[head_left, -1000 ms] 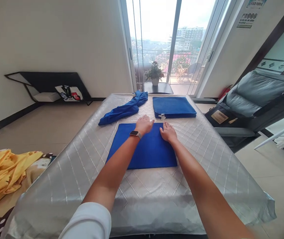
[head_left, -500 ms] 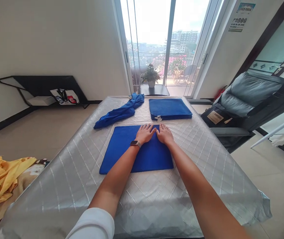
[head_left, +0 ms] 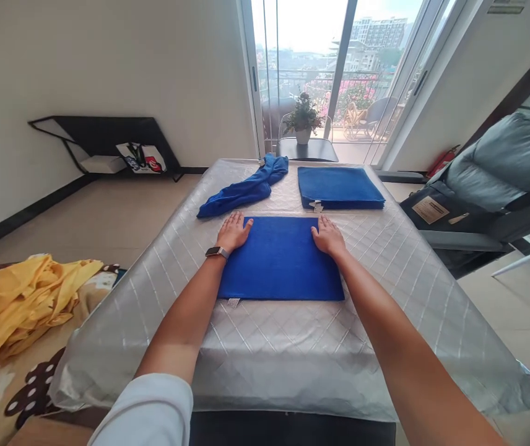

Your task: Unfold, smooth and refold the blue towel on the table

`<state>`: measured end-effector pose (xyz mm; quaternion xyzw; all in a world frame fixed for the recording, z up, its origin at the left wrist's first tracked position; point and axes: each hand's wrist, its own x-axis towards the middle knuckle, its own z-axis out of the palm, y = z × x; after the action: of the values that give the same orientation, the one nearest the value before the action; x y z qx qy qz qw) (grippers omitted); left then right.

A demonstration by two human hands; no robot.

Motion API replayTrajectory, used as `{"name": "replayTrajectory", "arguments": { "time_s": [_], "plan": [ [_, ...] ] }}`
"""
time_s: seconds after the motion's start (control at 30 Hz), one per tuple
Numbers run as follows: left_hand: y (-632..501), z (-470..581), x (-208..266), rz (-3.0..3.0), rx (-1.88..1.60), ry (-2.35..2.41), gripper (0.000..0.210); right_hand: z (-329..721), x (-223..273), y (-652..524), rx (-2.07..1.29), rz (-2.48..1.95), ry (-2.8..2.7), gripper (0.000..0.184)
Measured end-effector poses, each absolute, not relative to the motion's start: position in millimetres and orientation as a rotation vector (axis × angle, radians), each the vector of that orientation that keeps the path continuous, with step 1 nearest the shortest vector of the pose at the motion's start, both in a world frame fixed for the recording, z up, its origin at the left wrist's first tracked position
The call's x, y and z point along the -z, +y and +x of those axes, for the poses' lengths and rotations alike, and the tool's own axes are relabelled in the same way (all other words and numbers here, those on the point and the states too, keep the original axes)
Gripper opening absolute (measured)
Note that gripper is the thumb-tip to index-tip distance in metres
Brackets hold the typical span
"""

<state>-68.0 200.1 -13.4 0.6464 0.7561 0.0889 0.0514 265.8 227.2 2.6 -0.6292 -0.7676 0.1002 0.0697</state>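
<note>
A blue cloth [head_left: 283, 260], folded into a flat rectangle, lies on the silver quilted table cover [head_left: 274, 337]. A small white tag [head_left: 233, 302] pokes out at its near left edge. My left hand [head_left: 233, 231] rests at the far left corner of the cloth, fingers stretched out, a watch on the wrist. At the far right corner my right hand [head_left: 329, 234] lies flat, thumb apart on the cloth. Beyond sit a stack of folded blue cloths [head_left: 342, 186] with a white tag and, to its left, a crumpled blue cloth [head_left: 246, 189].
A small dark table with a potted plant [head_left: 303, 118] stands past the far edge by the window. Right is a grey armchair [head_left: 511, 167] with a black bag [head_left: 425, 207]. Yellow fabric [head_left: 37, 303] is heaped at left. A black frame [head_left: 111, 139] leans against the wall.
My hands have moved apart from the cloth's middle to its far corners, the left one leftward. The view has tilted down and shifted left. The tag at the near edge now shows.
</note>
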Motion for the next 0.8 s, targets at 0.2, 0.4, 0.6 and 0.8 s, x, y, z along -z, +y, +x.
{"name": "replayTrajectory", "arguments": {
  "time_s": [0.2,0.4,0.6,0.8],
  "plan": [
    [200.0,-60.8,11.7,1.951,-0.264,2.309,0.083,267.4,0.0,230.1,-0.275,-1.893,-2.322,0.069],
    [200.6,-63.0,6.0,1.942,-0.195,2.292,0.091,267.0,-1.0,229.5,-0.278,-1.903,-2.324,0.07],
    [212.1,-38.9,-18.8,1.865,-0.122,2.406,0.103,265.3,-2.7,227.5,-0.266,-1.896,-2.319,0.069],
    [219.6,96.3,-16.2,2.377,-0.362,1.857,0.087,268.3,-1.3,226.6,-0.26,-1.875,-2.324,0.069]
  ]
}}
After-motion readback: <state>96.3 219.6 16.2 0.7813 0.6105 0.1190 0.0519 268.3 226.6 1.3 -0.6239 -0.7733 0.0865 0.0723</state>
